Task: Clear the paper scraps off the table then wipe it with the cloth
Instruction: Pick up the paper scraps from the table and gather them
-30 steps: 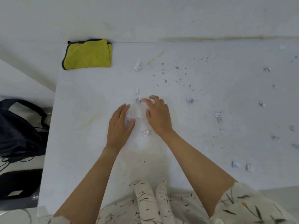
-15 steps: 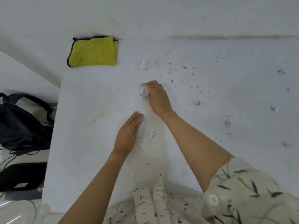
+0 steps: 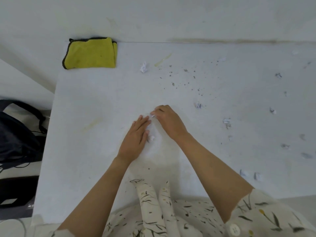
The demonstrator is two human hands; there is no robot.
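Right hand (image 3: 168,121) on small crumpled white scrap (image 3: 152,115)

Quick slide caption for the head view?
Both hands, left hand and right hand, gather paper scraps mid-table; yellow cloth waits.

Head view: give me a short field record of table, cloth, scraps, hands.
table: white table, speckled with dark crumbs
cloth: folded yellow cloth with dark edging, far left corner, untouched
scraps: crumpled white paper scraps; one near cloth, several scattered right
left hand: flat beside gathered scraps
right hand: fingers pinch a scrap
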